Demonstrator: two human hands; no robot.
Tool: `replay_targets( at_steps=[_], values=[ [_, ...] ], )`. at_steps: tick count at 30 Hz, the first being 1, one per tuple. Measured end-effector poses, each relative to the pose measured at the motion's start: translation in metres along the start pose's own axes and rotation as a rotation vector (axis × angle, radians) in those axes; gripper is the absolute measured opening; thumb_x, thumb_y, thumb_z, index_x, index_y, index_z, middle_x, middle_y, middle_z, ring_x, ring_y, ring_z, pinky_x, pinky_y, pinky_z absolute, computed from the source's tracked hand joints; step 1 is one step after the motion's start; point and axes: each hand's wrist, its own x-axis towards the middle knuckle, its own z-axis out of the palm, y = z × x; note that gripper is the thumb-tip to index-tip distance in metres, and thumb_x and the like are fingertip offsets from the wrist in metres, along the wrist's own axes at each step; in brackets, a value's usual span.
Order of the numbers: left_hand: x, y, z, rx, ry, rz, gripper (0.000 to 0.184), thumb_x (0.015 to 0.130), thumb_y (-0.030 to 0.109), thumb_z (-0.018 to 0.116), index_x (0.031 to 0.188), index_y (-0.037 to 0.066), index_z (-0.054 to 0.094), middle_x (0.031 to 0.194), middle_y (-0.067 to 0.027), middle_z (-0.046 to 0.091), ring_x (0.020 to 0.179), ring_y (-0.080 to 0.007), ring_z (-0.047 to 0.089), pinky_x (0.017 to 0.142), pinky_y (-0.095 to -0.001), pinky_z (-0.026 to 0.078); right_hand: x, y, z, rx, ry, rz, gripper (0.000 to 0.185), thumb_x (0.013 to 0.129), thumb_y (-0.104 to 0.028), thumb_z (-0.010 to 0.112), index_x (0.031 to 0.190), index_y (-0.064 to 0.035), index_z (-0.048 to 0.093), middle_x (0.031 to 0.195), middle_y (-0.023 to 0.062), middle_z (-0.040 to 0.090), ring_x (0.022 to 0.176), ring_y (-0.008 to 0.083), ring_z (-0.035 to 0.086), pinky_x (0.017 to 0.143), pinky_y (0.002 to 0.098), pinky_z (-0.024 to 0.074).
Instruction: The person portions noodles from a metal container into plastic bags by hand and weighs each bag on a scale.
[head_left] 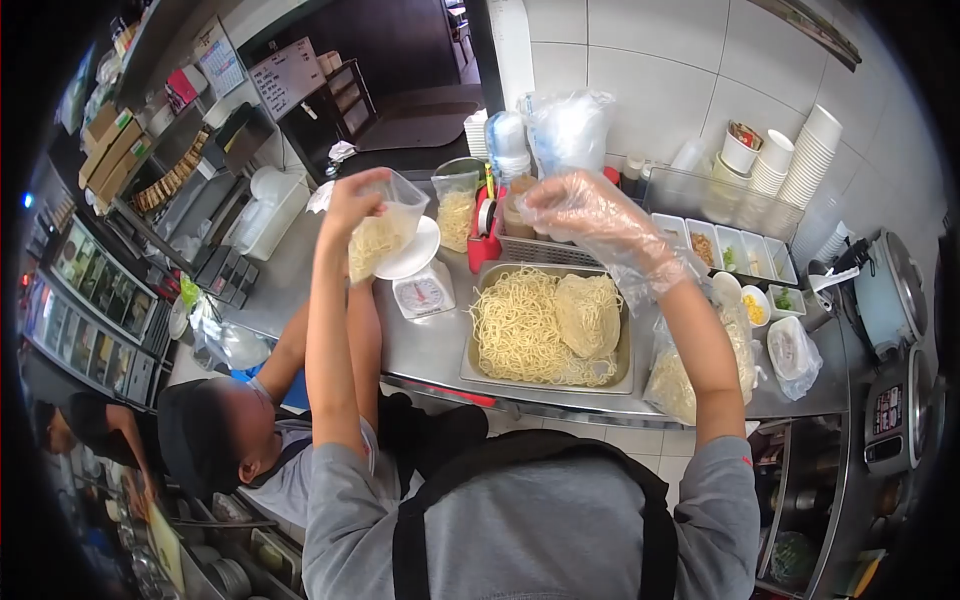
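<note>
Clamping the bag of noodles (378, 243) from above, my left grip (353, 204) has its fingers bent over the clear plastic, and the bag hangs tilted at the white plate (423, 243) on the dial scale (423, 293); whether bag and plate touch, I can't tell. My right grip (597, 217), inside a thin clear glove (640, 245), is raised beyond the metal tray (548, 388), fingers curled; I can't tell whether their tips are together or holding anything. In that tray, on the bench (405, 352), loose noodles (512, 325) fill the left part, with a bunched portion (588, 315) to their right. A second bag (455, 218) with noodles in it stands behind the scale, near a red holder (483, 240). Under my right forearm lies a large plastic bag (672, 375), also with noodles. Small topping containers (728, 250) line up farther right. To my left, a co-worker in a dark cap (200, 430) has an arm (285, 350) toward the bench.
</note>
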Motion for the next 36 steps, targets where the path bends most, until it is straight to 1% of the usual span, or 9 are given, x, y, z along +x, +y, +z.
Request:
replay_targets(
  at_steps=[5,9,18,22,24,27,32,35,36],
  values=[
    [0.02,-0.044,0.038,0.392,-0.012,0.047,0.042,0.07,-0.002,0.056,0.111,0.0,0.063,0.086,-0.0156,0.069,0.062,-0.0155,0.067,0.06,-0.0254,0.055,-0.01,0.018,0.015,-0.051,-0.008,0.031,0.029,0.079,-0.02,0.066,0.096,0.0032,0.064,0.087,0.0042,0.061,0.082,0.0107,0.055,0.075,0.0254,0.0451],
    [0.015,-0.043,0.068,0.405,-0.053,0.033,0.042,0.07,-0.002,0.056,0.112,0.0,0.062,0.085,-0.0161,0.068,0.063,-0.0177,0.068,0.059,-0.0275,0.056,-0.014,0.039,0.024,-0.1,0.024,-0.039,0.027,0.079,-0.02,0.065,0.097,0.0007,0.066,0.088,0.0076,0.064,0.08,0.0135,0.06,0.073,0.0275,0.0472],
    [0.016,-0.021,0.104,0.884,-0.339,-0.137,0.043,0.075,0.019,0.069,0.116,0.005,0.061,0.109,-0.023,0.057,0.054,-0.0227,0.066,0.061,-0.0304,0.057,-0.026,0.09,0.049,-0.271,-0.04,-0.052,0.034,0.08,-0.029,0.068,0.097,-0.0004,0.067,0.093,0.0116,0.065,0.084,0.0189,0.062,0.075,0.0312,0.0483],
    [0.01,-0.003,0.113,1.044,-0.311,-0.102,0.049,0.075,0.028,0.07,0.119,0.008,0.06,0.115,-0.0227,0.052,0.052,-0.0239,0.065,0.062,-0.0306,0.056,-0.038,0.097,0.06,-0.636,-0.014,0.169,0.039,0.079,-0.039,0.065,0.076,0.0,0.066,0.067,0.0168,0.061,0.066,0.0296,0.061,0.066,0.0349,0.0487],
    [0.022,-0.016,0.111,1.076,-0.315,-0.089,0.048,0.076,0.024,0.07,0.12,0.008,0.058,0.108,-0.0236,0.057,0.054,-0.0248,0.066,0.061,-0.0304,0.056,-0.039,0.144,0.065,-0.664,0.058,0.041,0.04,0.079,-0.038,0.063,0.068,0.0004,0.064,0.064,0.0204,0.06,0.064,0.0366,0.059,0.065,0.0393,0.048],
    [0.027,-0.026,0.106,0.841,-0.338,-0.275,0.047,0.075,0.014,0.067,0.121,0.005,0.057,0.093,-0.0221,0.064,0.059,-0.0247,0.068,0.058,-0.0293,0.057,-0.044,0.175,0.078,-0.755,0.066,0.094,0.038,0.08,-0.035,0.061,0.069,0.001,0.064,0.07,0.0223,0.061,0.066,0.0388,0.058,0.065,0.0418,0.0479],
    [0.031,-0.036,0.039,0.197,-0.076,-0.172,0.05,0.076,-0.005,0.056,0.125,-0.003,0.051,0.084,-0.0142,0.066,0.064,-0.0224,0.068,0.059,-0.0267,0.058,-0.053,0.182,0.077,-0.683,-0.047,0.188,0.041,0.083,-0.035,0.059,0.071,0.0042,0.065,0.07,0.0206,0.063,0.067,0.0335,0.062,0.068,0.0389,0.05],
    [0.011,0.0,-0.008,-0.079,0.06,-0.122,0.052,0.08,-0.003,0.055,0.131,-0.001,0.045,0.096,-0.0115,0.064,0.069,-0.0161,0.066,0.061,-0.0222,0.057,-0.041,0.183,0.056,0.386,0.199,0.287,0.035,0.082,-0.031,0.063,0.079,0.0033,0.067,0.079,0.0147,0.067,0.074,0.022,0.065,0.072,0.034,0.0505],
    [0.007,0.003,-0.02,-0.21,0.099,-0.08,0.052,0.081,-0.003,0.054,0.132,-0.001,0.043,0.098,-0.0109,0.064,0.07,-0.0148,0.066,0.062,-0.0212,0.057,-0.037,0.162,0.049,0.161,0.181,0.23,0.031,0.082,-0.029,0.064,0.083,0.0024,0.067,0.083,0.0128,0.068,0.078,0.0197,0.064,0.073,0.0327,0.0502]
  ],
)
